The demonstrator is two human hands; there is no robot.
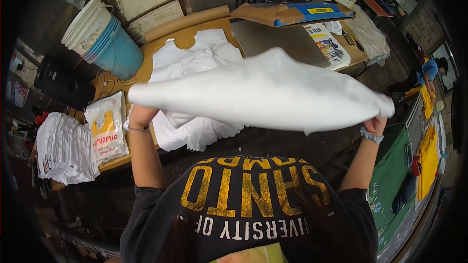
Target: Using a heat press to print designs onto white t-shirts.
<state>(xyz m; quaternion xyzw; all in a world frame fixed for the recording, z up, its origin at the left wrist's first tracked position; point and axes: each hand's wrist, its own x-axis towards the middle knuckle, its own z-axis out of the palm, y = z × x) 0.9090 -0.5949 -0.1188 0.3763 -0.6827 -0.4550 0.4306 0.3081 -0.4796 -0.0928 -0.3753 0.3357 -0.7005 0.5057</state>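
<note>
Head view, white cloth: I see the white cloth (258,92) stretched through the air between both hands, in front of the surface (147,53) and partly across my sight of it.
Left hand: the left hand (143,116) looks closed on the cloth's left end, though the fabric covers most of its fingers from me.
Right hand: the right hand (375,125) has the bunched right end pinched, its fingers curled.
Lifted and spread: I judge this part done, since the cloth hangs clear and pulled wide; it is not yet laid down.
Loose white shirts: the rumpled white shirts (197,56) on the surface look unsorted to me, so I count them as remaining.
Folded stack: a neat white stack (66,148) by the plastic packet (106,129) seems finished, as far as I can tell.
Hard to make out: the cloth is blurred, so I cannot name its cut; it hides part of the shirts and of the grey plate (278,39).
</note>
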